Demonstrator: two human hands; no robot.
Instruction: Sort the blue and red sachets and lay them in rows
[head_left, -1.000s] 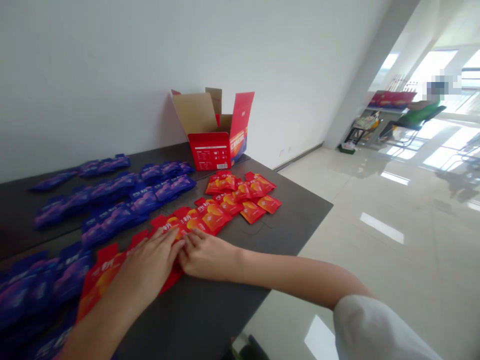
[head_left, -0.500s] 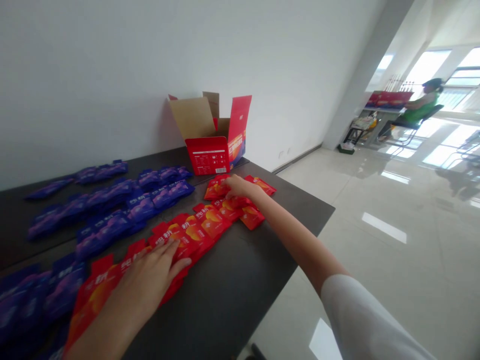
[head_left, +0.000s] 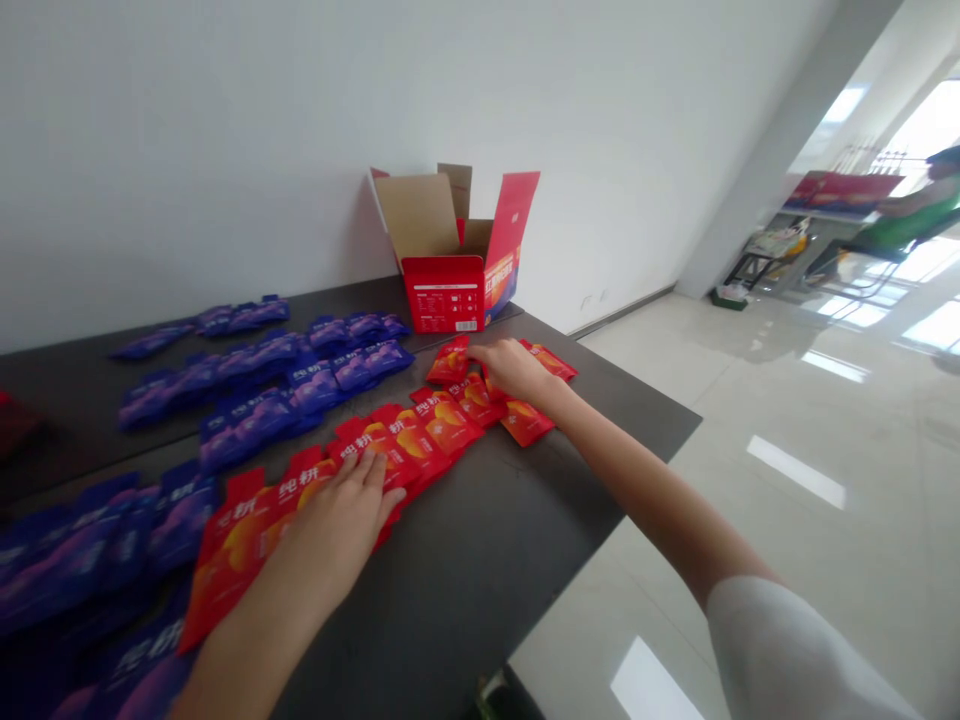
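Red packets (head_left: 450,425) with orange fruit prints lie in an overlapping row along the dark table. My left hand (head_left: 349,505) rests on the middle of this row, palm down with its fingers spread. At the row's far end my right hand (head_left: 514,370) reaches down with bent fingers. Its fingertips pinch the corner of a tilted red packet (head_left: 448,360); the underside of the hand is hidden. More loose red packets (head_left: 526,422) lie beneath and beside that hand. Behind them stands an open red carton (head_left: 446,295), flaps up; its contents are hidden.
Several rows of blue-purple packets (head_left: 251,420) cover the table's left side. The dark table (head_left: 480,560) meets a white wall at the back. Its right edge borders a glossy tiled floor (head_left: 750,540). A person in green (head_left: 900,225) sits far right beside red boxes (head_left: 847,190).
The view has shifted, so the table appears farther right and higher. The red packet at my right fingertips has turned and tilted. My left hand stays on the row.
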